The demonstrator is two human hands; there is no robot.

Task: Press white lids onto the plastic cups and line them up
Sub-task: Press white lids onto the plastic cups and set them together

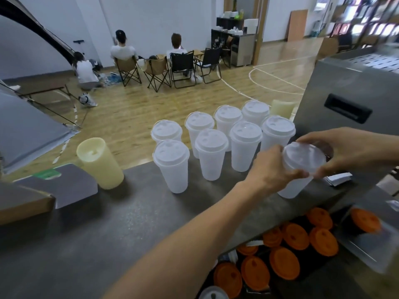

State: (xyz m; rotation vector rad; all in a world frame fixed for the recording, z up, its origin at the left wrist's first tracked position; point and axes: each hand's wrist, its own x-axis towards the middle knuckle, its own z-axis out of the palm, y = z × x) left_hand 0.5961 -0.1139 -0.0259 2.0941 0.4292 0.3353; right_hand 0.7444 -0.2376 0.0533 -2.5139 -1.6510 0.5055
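Note:
Several translucent plastic cups with white lids stand in two rows along the far edge of the grey counter. One more cup stands at the right end of the near row, with a white lid on its rim. My left hand grips the lid's left edge. My right hand holds its right and far edge. Both hands are shut on this lid and the cup's top.
A cream stack of cups leans at the counter's left, another behind the rows. A steel machine stands right. Orange-lidded cups sit below the counter. A cardboard box lies at left. People sit on chairs beyond.

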